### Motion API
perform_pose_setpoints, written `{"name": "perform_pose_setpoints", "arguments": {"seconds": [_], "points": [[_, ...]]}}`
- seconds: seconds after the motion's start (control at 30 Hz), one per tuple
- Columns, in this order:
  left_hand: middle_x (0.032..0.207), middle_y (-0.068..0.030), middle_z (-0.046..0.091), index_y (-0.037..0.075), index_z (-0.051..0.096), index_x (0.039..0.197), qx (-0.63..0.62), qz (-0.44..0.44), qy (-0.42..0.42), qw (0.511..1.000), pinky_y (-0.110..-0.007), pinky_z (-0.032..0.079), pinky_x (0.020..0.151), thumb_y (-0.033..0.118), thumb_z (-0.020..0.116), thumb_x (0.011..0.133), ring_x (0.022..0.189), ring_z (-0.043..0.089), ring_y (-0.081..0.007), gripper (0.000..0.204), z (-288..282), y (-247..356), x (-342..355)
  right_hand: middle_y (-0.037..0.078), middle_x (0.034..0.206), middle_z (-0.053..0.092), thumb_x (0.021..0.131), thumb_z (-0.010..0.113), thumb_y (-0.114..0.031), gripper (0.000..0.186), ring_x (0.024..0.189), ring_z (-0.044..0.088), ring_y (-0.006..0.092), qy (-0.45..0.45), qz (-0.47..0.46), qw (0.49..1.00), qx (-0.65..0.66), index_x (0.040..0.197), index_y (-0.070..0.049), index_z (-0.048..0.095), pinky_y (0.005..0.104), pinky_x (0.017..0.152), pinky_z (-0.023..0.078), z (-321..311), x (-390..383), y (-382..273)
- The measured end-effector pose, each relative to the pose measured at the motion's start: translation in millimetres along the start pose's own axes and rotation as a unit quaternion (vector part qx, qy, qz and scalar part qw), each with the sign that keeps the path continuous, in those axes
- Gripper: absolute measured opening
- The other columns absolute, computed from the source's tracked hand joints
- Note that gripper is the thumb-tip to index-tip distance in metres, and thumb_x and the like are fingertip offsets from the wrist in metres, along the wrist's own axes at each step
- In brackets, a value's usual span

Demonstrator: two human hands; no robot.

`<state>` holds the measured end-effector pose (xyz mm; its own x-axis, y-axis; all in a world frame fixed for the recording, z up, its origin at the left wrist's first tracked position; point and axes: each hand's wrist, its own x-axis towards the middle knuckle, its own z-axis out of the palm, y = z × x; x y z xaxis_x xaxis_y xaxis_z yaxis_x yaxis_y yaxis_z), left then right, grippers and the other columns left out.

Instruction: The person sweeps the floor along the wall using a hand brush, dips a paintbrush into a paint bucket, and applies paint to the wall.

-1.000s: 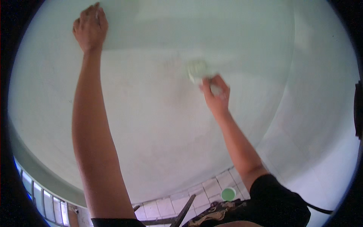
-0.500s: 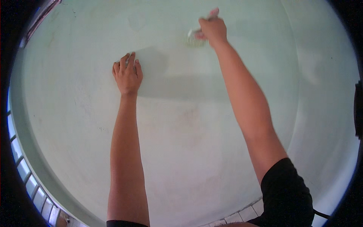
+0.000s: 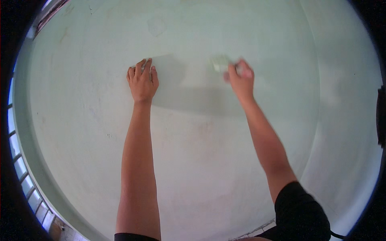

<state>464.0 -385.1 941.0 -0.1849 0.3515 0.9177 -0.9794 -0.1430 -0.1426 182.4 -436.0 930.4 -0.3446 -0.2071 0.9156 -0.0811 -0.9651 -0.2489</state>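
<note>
Gripping what seems a brush (image 3: 219,63), the right hand (image 3: 242,81) blurs; the left hand (image 3: 142,85) rests splayed on the wall (image 3: 205,160).

Left arm (image 3: 138,168) extends nearly straight upward from the lower edge; the left hand (image 3: 142,85) shows its back, fingers (image 3: 138,71) slightly bent and parted, thumb set off to the right. Right arm (image 3: 268,140) slants up and leftward from the lower right, elbow bent; the right hand (image 3: 242,80), somewhat blurred, has its fingers curled in a grip, level with the left.
</note>
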Motion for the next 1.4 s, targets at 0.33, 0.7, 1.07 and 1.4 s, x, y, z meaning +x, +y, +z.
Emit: {"name": "perform_pose_setpoints", "arguments": {"seconds": [0.33, 0.7, 1.07, 1.4], "points": [[0.110, 0.0020, 0.056, 0.014, 0.065, 0.105, -0.016, -0.015, 0.007, 1.000, -0.038, 0.037, 0.093, 0.021, 0.054, 0.085, 0.095, 0.049, -0.0215, 0.024, -10.2, -14.7, -4.2, 0.013, 0.062, 0.062, 0.078, 0.059, -0.013, 0.025, 0.055, 0.064, 0.0206, -0.015, -0.036, 0.983, 0.178, 0.061, -0.003, 0.045, 0.0295, 0.051, 0.054, 46.5, 136.7, -67.7], [0.107, 0.0023, 0.058, 0.016, 0.066, 0.105, -0.003, -0.013, 0.025, 1.000, -0.037, 0.037, 0.092, 0.022, 0.054, 0.085, 0.094, 0.050, -0.0207, 0.024, -10.0, -14.4, -2.2, 0.009, 0.058, 0.058, 0.079, 0.061, -0.017, 0.019, 0.049, 0.061, 0.0144, -0.149, 0.162, 0.975, 0.005, 0.072, -0.006, 0.047, 0.0277, 0.042, 0.047, -19.1, -59.6, -27.1], [0.107, 0.0041, 0.057, 0.018, 0.066, 0.105, 0.001, -0.011, 0.015, 1.000, -0.037, 0.038, 0.091, 0.024, 0.053, 0.086, 0.093, 0.051, -0.0196, 0.024, -6.2, -15.6, -5.0, 0.009, 0.064, 0.056, 0.087, 0.056, -0.010, 0.021, 0.056, 0.056, 0.0177, -0.023, -0.022, 0.999, -0.033, 0.071, 0.001, 0.047, 0.0271, 0.054, 0.049, 61.0, 106.5, -75.9], [0.106, 0.0031, 0.058, 0.018, 0.065, 0.105, 0.006, -0.016, 0.017, 1.000, -0.037, 0.039, 0.088, 0.025, 0.054, 0.085, 0.093, 0.051, -0.0215, 0.024, -10.8, -11.8, -3.9, 0.014, 0.067, 0.062, 0.076, 0.060, -0.026, 0.028, 0.061, 0.064, 0.0243, -0.207, 0.210, 0.942, -0.162, 0.070, 0.000, 0.052, 0.0342, 0.060, 0.051, -55.8, -81.0, -39.4]]}}
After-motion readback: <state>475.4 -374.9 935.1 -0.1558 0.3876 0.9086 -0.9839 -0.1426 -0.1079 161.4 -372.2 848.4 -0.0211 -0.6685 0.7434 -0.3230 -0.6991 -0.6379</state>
